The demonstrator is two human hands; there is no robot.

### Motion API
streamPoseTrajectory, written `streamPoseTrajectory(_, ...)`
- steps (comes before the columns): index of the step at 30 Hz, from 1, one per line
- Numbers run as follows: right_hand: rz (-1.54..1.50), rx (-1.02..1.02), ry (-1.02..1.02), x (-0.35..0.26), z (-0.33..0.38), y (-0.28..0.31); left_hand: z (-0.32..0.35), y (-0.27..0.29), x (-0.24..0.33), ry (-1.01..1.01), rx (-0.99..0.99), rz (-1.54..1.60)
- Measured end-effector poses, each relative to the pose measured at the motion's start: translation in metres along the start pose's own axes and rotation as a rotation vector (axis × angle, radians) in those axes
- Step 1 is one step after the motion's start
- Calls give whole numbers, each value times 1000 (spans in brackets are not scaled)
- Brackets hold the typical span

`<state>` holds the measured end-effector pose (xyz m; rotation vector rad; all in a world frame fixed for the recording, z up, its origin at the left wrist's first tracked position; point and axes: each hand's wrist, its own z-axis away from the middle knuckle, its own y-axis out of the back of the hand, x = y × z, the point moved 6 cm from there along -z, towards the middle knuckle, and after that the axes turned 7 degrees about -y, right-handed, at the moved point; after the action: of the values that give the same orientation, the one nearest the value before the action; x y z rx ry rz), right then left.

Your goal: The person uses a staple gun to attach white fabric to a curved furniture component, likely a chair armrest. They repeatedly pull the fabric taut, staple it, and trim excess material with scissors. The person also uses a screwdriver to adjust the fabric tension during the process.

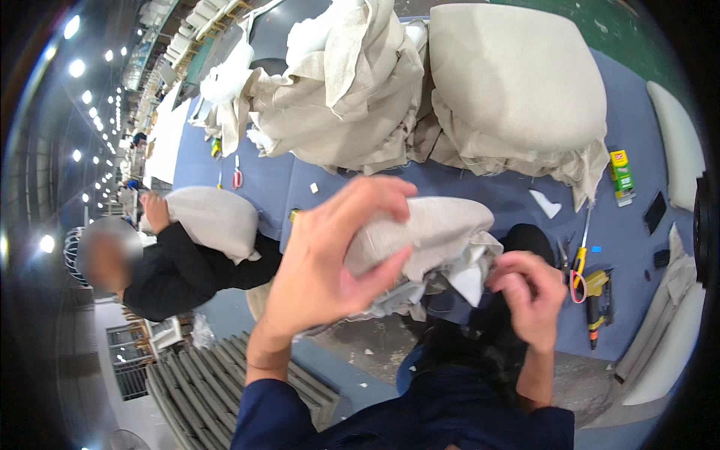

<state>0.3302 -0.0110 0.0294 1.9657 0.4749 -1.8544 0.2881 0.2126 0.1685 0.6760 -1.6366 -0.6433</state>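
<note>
My left hand is spread, thumb well apart from the fingers, across the left end of a beige, fabric-covered rounded cushion at the near edge of the blue-grey worktop; it hides that end, and I cannot tell how firmly it touches. My right hand curls beside the cushion's loose right end, near a white scrap of padding; whether its fingertips pinch cloth is unclear. The cushion's underside is out of sight. A heap of crumpled beige fabric and a large beige rounded seat block the far edge. Toward the right edge lie a yellow-and-black gun-shaped tool and a small green-and-yellow box, its contents hidden.
</note>
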Motion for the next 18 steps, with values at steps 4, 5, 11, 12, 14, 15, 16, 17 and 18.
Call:
streamPoseTrajectory(4, 620, 378, -247, 121, 71, 142, -16, 9, -19, -97, 41, -109)
streamPoseTrajectory(5, 935, 469, -244, 164, 106, 182, -20, 12, -21, -81, 40, -125)
streamPoseTrajectory(11, 1268, 571, -857, 294, 205, 272, -32, 9, -29, -75, 27, -166)
streamPoseTrajectory(12, 1303, 514, -851, 298, 196, 268, -27, 10, -29, -57, 46, -176)
streamPoseTrajectory(14, 1298, 493, -784, 301, 185, 269, -30, 8, -31, -67, 80, -173)
streamPoseTrajectory(15, 1360, 434, -706, 300, 178, 268, -32, 8, -30, -79, 86, -160)
streamPoseTrajectory(16, 1275, 391, -762, 299, 180, 278, -35, 8, -31, -90, 91, -147)
streamPoseTrajectory(17, 1189, 347, -816, 299, 181, 288, -38, 6, -31, -102, 96, -133)
streamPoseTrajectory(18, 1116, 311, -796, 282, 167, 285, -33, 5, -33, -91, 95, -135)
